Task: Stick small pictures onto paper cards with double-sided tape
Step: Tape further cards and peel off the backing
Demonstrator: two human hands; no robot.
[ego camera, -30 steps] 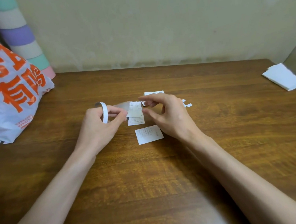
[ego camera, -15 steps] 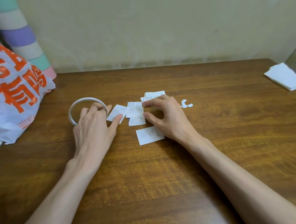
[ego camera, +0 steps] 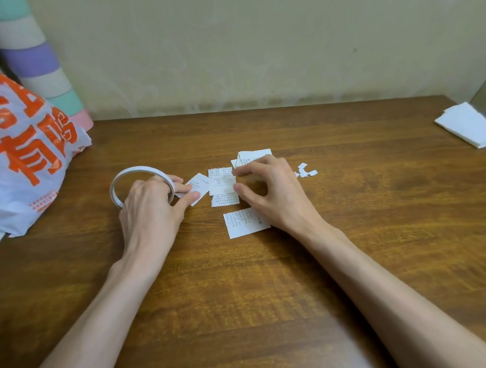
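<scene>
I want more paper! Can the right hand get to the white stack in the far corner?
Probably yes. The right hand holds a card now, but only bare table and tiny scraps lie between it and the white stack.

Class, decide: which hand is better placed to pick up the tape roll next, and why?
Left. The left hand touches the tape roll; the right hand is farther off, holding the middle card.

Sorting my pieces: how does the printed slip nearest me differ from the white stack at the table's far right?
The nearest slip is one printed sheet; the far-right stack is several blank-looking sheets. The slip lies beside the right hand; the stack sits apart, untouched. Both are white paper lying flat.
</scene>
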